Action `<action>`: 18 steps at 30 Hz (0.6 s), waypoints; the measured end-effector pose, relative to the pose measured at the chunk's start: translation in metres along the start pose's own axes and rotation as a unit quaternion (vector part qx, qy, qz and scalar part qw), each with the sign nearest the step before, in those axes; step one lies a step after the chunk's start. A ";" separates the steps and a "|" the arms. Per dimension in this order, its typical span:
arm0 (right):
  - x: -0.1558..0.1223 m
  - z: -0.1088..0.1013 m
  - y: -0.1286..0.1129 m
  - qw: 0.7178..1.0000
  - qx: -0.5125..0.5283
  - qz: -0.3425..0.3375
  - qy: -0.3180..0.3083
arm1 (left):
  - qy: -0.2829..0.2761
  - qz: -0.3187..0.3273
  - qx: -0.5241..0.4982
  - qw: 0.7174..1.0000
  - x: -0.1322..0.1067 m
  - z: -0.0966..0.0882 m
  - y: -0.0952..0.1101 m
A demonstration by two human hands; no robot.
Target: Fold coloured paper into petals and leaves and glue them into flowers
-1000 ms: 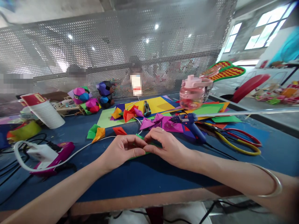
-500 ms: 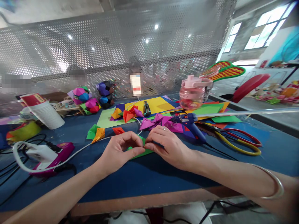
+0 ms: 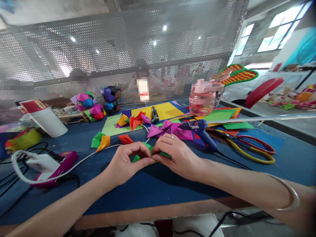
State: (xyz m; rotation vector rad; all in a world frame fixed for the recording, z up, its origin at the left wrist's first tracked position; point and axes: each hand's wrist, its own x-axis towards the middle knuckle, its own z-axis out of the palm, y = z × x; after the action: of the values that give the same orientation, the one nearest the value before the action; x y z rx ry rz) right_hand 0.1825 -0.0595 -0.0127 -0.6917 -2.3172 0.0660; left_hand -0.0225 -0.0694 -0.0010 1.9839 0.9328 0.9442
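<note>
Between my hands is a piece of green paper (image 3: 147,147), folded and largely hidden by my fingers. My left hand (image 3: 130,158) pinches its left side between thumb and fingers. The right hand (image 3: 175,154), with a ring on one finger, pinches the same paper, and the two thumbs meet at the middle. Just beyond lie folded purple paper pieces (image 3: 158,130) and a red folded piece (image 3: 125,139). To the left rest a green folded piece (image 3: 96,139) and an orange one (image 3: 103,143).
A blue glue gun (image 3: 207,136) with a long clear stick lies right of my hands, beside scissors (image 3: 249,148). A pink bottle (image 3: 201,97) and a utility knife (image 3: 154,115) stand farther back. At left are stacked paper cups (image 3: 49,120) and a magenta power strip (image 3: 54,168) with cables.
The green paper has been bent upward between my fingers, and less of it shows below my thumbs. Both hands stay in nearly the same place.
</note>
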 end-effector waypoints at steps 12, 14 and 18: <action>0.001 -0.004 -0.007 0.995 0.073 0.046 -0.046 | -0.124 -0.040 -0.159 0.979 0.001 -0.010 0.001; 0.001 -0.003 -0.006 0.991 0.108 0.069 -0.048 | -0.132 -0.047 -0.209 0.968 0.001 -0.012 -0.001; 0.002 -0.002 -0.003 0.983 0.137 0.113 -0.043 | -0.065 -0.075 -0.221 0.970 0.002 -0.013 -0.005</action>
State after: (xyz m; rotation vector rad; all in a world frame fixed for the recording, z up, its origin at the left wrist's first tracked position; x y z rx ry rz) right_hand 0.1811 -0.0614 -0.0095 -0.8185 -2.2424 0.5187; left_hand -0.0338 -0.0617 0.0009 1.5547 0.7145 0.8391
